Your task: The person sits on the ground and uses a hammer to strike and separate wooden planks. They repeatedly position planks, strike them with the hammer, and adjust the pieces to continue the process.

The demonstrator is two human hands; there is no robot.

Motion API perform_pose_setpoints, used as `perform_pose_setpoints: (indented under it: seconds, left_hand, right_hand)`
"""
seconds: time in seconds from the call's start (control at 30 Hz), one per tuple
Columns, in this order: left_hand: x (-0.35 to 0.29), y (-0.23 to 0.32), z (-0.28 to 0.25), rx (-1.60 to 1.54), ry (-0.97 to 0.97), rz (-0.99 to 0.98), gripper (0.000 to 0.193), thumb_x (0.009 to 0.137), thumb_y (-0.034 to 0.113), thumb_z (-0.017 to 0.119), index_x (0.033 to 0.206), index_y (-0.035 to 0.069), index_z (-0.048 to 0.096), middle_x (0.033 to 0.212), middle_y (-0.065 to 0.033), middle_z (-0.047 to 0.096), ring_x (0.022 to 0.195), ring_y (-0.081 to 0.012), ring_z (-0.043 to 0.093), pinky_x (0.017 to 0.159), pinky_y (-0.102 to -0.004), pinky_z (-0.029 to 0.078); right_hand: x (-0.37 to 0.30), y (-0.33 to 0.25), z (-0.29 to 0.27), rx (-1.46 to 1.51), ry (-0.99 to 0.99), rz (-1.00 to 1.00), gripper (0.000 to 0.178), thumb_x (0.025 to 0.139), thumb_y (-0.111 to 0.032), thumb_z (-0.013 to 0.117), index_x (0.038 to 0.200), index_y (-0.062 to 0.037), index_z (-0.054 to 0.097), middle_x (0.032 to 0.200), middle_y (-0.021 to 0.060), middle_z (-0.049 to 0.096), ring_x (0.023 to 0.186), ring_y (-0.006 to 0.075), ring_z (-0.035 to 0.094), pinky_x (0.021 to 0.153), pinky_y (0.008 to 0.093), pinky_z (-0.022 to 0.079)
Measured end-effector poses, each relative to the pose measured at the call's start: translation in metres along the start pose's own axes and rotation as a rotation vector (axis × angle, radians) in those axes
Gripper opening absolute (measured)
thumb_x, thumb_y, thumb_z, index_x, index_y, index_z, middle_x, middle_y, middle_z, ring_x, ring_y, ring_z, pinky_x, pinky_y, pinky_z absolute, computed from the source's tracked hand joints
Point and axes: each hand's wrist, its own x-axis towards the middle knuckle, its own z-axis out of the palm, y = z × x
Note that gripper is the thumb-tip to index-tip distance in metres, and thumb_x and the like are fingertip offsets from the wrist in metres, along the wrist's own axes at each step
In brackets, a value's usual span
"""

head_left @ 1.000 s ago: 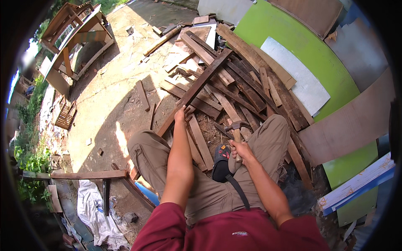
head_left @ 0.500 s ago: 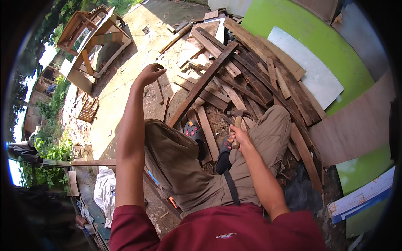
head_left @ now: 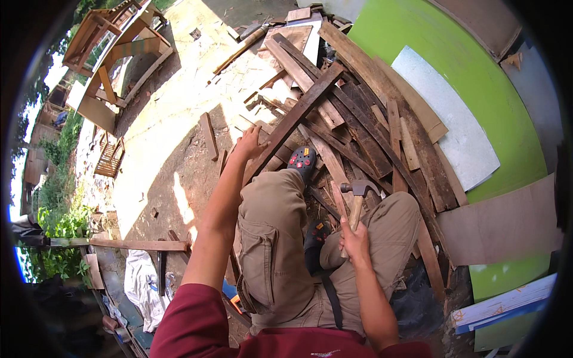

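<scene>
My right hand (head_left: 356,240) is wrapped around the wooden handle of a claw hammer (head_left: 356,212). The hammer's dark metal head points up, away from me, beside my bent right knee. My left hand (head_left: 249,144) is at the left side of a long dark wooden beam (head_left: 301,113), fingers stretched out. Whether the fingertips touch the beam or only hover by it, I cannot tell. The beam slants from beside my left knee up across the pile of boards (head_left: 370,143), its far end resting over other planks.
A light grey sheet (head_left: 447,107) leans on bright green panels (head_left: 507,125) at the right. A wooden frame structure (head_left: 113,65) stands far left, near a small slatted wooden piece (head_left: 110,156). A short loose plank (head_left: 209,136) lies left of my left hand. White cloth (head_left: 143,286) lies lower left.
My left hand has come down from the air to beside the beam. My left leg and foot have shifted up and right. The hammer stays in my right hand.
</scene>
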Motion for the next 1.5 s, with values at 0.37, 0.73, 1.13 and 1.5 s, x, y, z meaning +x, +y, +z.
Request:
perform_pose_setpoints:
  seconds: [0.37,0.73,1.13,1.5]
  left_hand:
    - [0.08,0.013,0.096,-0.506,0.057,-0.149,0.081,0.075,0.052,0.082,0.126,-0.003,0.053,0.129,-0.0229,0.056,0.127,-0.0372,0.05,0.1,-0.0424,0.045]
    - [0.051,0.053,0.11,-0.288,0.191,-0.162,0.068,0.072,0.038,0.085,0.123,0.002,0.058,0.124,-0.0165,0.055,0.119,-0.0357,0.053,0.095,-0.0482,0.045]
    - [0.095,-0.002,0.079,-0.978,-0.75,-0.213,0.094,0.077,0.074,0.066,0.124,-0.007,0.065,0.115,-0.023,0.068,0.104,-0.0321,0.065,0.094,-0.0406,0.049]
    - [0.058,0.04,0.079,-0.491,0.371,-0.183,0.08,0.066,0.053,0.09,0.11,-0.004,0.055,0.112,-0.0278,0.063,0.108,-0.0402,0.063,0.088,-0.0467,0.051]
  right_hand:
    - [0.04,-0.005,0.023,-0.175,0.109,0.046,0.03,0.1,-0.03,0.062,0.092,-0.0015,0.054,0.061,-0.0005,0.048,0.043,0.0102,0.046,0.039,0.0293,0.04]
    - [0.071,-0.01,0.052,-0.108,0.107,0.147,0.028,0.102,-0.031,0.061,0.092,-0.0051,0.053,0.066,-0.0013,0.048,0.052,0.0079,0.045,0.046,0.0257,0.04]
    - [0.083,-0.006,0.061,-0.212,0.102,0.15,0.029,0.101,-0.029,0.062,0.093,-0.0018,0.056,0.059,-0.0014,0.048,0.044,0.009,0.046,0.041,0.029,0.039]
    - [0.069,0.012,0.057,-0.122,0.164,0.162,0.03,0.1,-0.029,0.063,0.086,-0.0038,0.055,0.058,-0.0011,0.05,0.045,0.0088,0.049,0.042,0.0287,0.04]
